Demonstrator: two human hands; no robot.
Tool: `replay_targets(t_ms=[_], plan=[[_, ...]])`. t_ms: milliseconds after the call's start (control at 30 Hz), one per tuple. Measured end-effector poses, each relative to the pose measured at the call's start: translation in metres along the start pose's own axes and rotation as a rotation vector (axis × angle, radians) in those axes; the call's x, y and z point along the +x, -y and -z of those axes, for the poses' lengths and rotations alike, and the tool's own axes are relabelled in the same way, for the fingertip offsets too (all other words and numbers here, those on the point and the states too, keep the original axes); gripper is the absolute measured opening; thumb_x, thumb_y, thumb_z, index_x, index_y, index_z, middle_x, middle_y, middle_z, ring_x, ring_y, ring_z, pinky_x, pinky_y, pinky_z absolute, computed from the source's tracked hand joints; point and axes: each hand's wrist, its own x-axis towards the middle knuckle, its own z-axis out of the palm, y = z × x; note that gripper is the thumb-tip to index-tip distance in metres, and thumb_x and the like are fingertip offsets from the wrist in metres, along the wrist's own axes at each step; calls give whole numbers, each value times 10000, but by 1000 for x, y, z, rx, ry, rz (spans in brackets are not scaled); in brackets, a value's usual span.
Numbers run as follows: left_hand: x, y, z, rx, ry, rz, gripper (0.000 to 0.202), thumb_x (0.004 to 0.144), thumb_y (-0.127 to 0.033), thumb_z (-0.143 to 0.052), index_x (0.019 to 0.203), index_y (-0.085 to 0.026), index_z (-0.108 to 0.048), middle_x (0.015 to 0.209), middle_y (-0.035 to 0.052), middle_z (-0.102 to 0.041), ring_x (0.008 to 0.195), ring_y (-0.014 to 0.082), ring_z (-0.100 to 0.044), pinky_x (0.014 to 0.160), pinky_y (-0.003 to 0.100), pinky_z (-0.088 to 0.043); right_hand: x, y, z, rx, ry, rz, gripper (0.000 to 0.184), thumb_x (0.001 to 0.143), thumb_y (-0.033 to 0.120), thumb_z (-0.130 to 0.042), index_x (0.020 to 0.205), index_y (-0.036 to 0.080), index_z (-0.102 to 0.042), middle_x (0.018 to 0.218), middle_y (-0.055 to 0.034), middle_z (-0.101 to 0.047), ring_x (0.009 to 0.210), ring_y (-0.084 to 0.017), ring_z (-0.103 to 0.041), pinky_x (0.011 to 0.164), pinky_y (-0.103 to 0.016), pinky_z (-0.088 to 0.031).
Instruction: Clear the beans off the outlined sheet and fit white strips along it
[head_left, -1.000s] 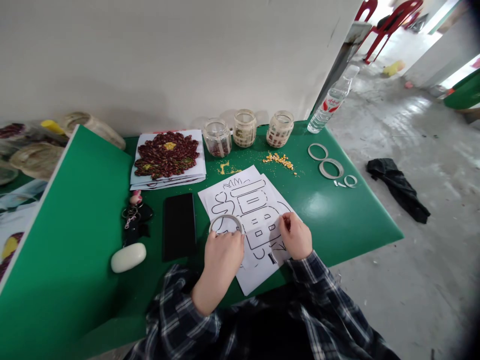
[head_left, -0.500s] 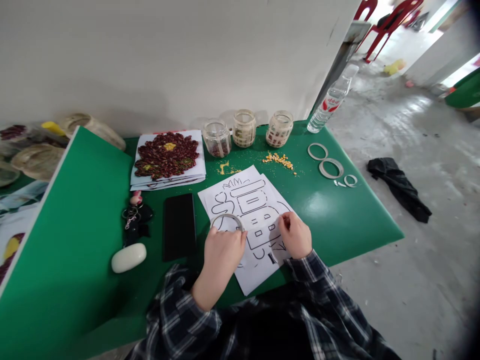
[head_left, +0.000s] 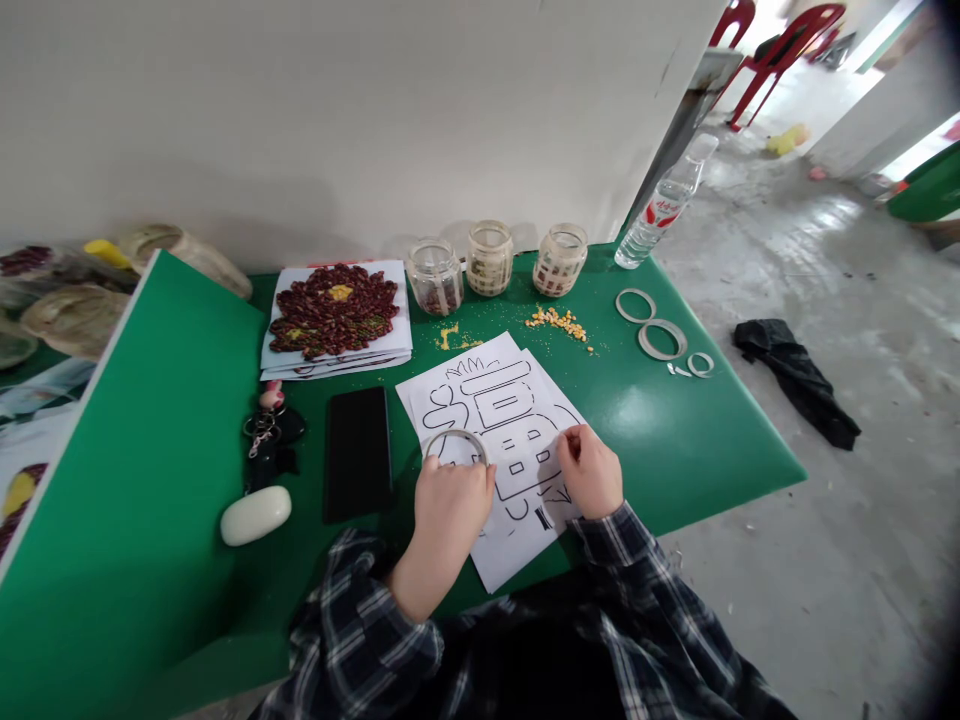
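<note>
My left hand (head_left: 455, 497) is closed round a roll of tape (head_left: 459, 434), which stands above the paper with its upper rim showing. To the right, my right hand (head_left: 590, 471) pinches the loose end of the tape between thumb and fingers. The stretched strip is clear and only faintly visible between the two hands. Beneath both hands lie white paper sheets (head_left: 495, 563) with a black line drawing, overlapping at a slant. Small rectangles and curved outlines show on the top sheet; my left hand covers part of the drawing.
A black phone (head_left: 358, 455), keys (head_left: 264, 435) and a white case (head_left: 256, 516) lie left. Behind are a bean picture (head_left: 335, 312), jars (head_left: 435, 277), corn kernels (head_left: 556, 320) and a bottle (head_left: 660, 215). Tape rings (head_left: 662, 340) lie right, near the green table's edge (head_left: 757, 425).
My left hand has shifted slightly to the right with the tape roll. My right hand stays almost in place, and the sheets lie as before.
</note>
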Motion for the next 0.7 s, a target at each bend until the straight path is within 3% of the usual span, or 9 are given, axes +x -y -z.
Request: replay_targets(t_ms=[700], plan=[[1, -5, -4, -6, -34, 22, 503, 970, -276, -284, 696, -147, -686, 565, 89, -650, 578, 221, -618, 730, 395, -338, 1, -1, -1, 14, -43, 12, 219, 893, 365, -414, 876, 192, -548, 763, -47, -683, 717, -205, -636, 635, -291, -392]])
